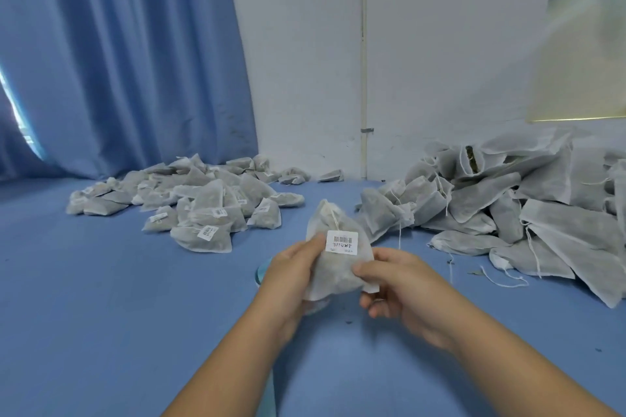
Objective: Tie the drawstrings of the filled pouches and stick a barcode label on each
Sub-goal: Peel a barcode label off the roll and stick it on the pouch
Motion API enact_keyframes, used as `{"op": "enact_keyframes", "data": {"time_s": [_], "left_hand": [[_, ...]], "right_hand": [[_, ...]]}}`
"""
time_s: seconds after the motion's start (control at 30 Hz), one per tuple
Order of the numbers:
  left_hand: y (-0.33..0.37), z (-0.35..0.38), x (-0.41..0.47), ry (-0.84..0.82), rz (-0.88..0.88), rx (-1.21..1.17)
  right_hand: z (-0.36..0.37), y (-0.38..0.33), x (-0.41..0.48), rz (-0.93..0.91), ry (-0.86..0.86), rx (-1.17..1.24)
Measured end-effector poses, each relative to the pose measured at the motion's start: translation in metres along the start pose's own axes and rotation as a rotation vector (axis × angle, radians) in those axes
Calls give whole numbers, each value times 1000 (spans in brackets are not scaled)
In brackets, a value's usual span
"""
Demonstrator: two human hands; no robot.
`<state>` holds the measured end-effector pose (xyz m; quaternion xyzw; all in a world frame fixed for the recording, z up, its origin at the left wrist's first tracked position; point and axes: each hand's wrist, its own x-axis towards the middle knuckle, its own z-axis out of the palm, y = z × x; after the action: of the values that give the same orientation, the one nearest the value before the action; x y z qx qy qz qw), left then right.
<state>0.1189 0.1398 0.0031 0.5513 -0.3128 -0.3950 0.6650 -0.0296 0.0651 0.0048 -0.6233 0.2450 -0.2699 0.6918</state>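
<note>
Left hand [291,267]: nearest the lens in the head view, along with its forearm. It is curled round the pouch's left edge, with the thumb on the front just beside the label and the fingers behind.
Right hand [403,288]: pinches the pouch's lower right corner between thumb and fingers.
Pouch [333,278]: held upright above the table [101,298] between both hands, with its neck gathered to a point on top.
Drawstring [335,217]: a thin cord runs from the neck down the front. It looks drawn tight, but the knot is too small to confirm.
Label [341,242]: a white barcode sticker lying flat on the upper front.
Left pile [203,206]: pouches with closed necks, several showing stickers. These are judged finished.
Right pile [508,206]: slack pouches with loose cords and no stickers seen, and one gaping at the neck. These are judged left to do.
Progress: the held pouch appears complete and ready to join the left pile. The right pile is large, so much of the work probably remains.
Round rim [262,272]: a bluish edge beside the left hand. What it belongs to cannot be told.
</note>
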Motion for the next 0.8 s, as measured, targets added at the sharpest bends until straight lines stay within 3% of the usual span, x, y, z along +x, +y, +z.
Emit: {"op": "enact_keyframes", "data": {"time_s": [0.2,0.37,0.5,0.57,0.67,0.8], "left_hand": [[2,-63,26,143,-58,-275],[11,-99,41,231,-76,-449],[19,-105,47,199,-72,-469],[23,-103,49,196,-60,-447],[29,-100,50,192,-45,-394],[32,-84,51,175,-44,-349]], "right_hand": [[35,-8,50,102,19,124],[69,-32,116,81,32,154],[91,-55,181,-20,2,280],[95,-53,203,-51,40,178],[87,-31,213,3,130,32],[60,-3,186,91,142,38]]}}
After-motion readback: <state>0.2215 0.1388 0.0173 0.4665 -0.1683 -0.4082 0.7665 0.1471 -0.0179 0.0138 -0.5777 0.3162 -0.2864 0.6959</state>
